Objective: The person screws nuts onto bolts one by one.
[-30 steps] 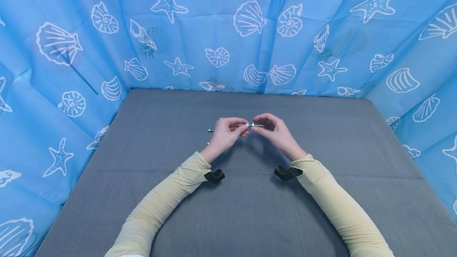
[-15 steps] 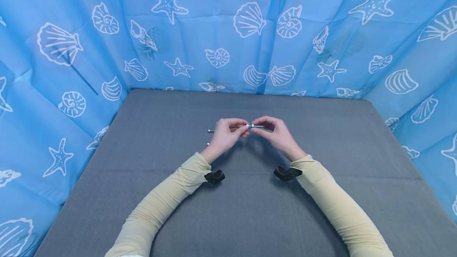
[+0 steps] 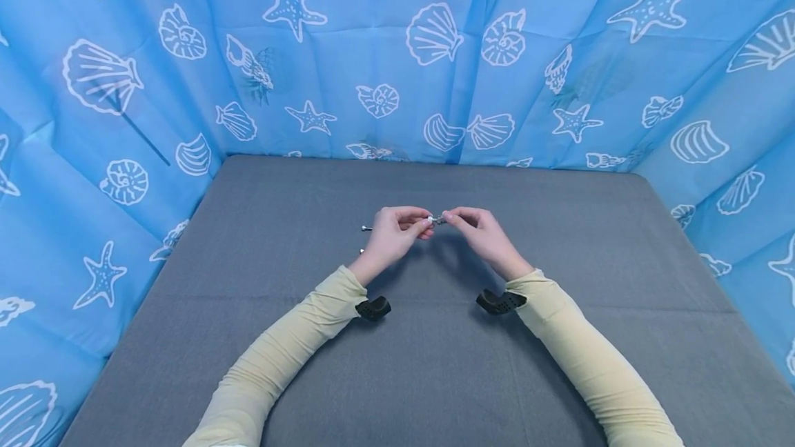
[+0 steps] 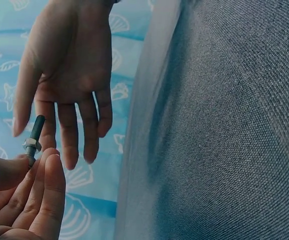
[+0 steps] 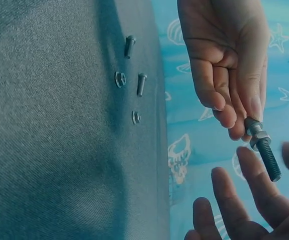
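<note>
Bolt [image 5: 270, 164] at three o'clock from your left hand [image 3: 395, 233], whose fingers pinch its head; your right hand [image 3: 482, 232] has fingers spread near its threads. Likely light, stiff, slick: grip the nut [image 5: 260, 140] by its flats.

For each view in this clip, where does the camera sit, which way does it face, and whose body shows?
Head: worn on the head, facing forward and down over the grey table toward the blue curtain; shows both sleeves, left hand and right hand.
Left wrist: on the left wrist, looking past the left hand's pinch toward the right hand.
Right wrist: on the right wrist, looking past the right hand's fingers toward the left hand; loose bolts lie leftward.
Shared: both wrist views show both hands and the held bolt.
</note>
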Available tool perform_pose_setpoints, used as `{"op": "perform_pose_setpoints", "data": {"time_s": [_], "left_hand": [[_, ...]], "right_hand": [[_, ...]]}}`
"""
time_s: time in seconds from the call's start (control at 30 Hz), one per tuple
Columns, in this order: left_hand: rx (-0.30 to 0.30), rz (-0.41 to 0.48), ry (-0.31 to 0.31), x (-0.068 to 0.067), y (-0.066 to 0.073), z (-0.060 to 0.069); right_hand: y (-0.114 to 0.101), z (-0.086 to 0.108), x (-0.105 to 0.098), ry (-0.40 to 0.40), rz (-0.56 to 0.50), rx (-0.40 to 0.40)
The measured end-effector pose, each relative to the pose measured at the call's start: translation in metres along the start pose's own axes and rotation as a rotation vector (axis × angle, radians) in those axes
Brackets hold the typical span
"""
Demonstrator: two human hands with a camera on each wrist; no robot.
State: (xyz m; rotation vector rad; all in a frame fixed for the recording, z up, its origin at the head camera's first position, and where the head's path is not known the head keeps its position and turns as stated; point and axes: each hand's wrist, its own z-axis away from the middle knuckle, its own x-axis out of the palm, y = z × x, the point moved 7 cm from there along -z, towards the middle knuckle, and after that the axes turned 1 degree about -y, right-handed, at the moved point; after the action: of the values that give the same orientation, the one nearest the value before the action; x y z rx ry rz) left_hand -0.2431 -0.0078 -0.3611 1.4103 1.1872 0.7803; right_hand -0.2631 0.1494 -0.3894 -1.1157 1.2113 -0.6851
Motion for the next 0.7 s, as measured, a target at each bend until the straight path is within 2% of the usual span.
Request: {"op": "perform_pose_setpoints", "data": {"time_s": [0.07, 0.27, 0.4, 0.57, 0.7], "left_hand": [[0.005, -0.002, 0.0, 0.0, 0.0, 0.0], [0.015, 0.011, 0.004, 0.0, 0.0, -0.001], [0.003, 0.012, 0.011, 0.0, -0.002, -0.003], [0.002, 0.028, 0.021, 0.0, -0.021, -0.011], [0.001, 0.015, 0.039, 0.0, -0.033, -0.015]], "right_hand": [[0.002, 0.0, 0.001, -0.01, -0.026, 0.029], [0.003, -0.001, 0.004, -0.041, -0.045, -0.013], [0.004, -0.002, 0.004, -0.029, -0.064, 0.006], [0.005, -0.003, 0.004, -0.031, -0.119, 0.008], [0.006, -0.003, 0.003, -0.027, -0.088, 0.023]]}}
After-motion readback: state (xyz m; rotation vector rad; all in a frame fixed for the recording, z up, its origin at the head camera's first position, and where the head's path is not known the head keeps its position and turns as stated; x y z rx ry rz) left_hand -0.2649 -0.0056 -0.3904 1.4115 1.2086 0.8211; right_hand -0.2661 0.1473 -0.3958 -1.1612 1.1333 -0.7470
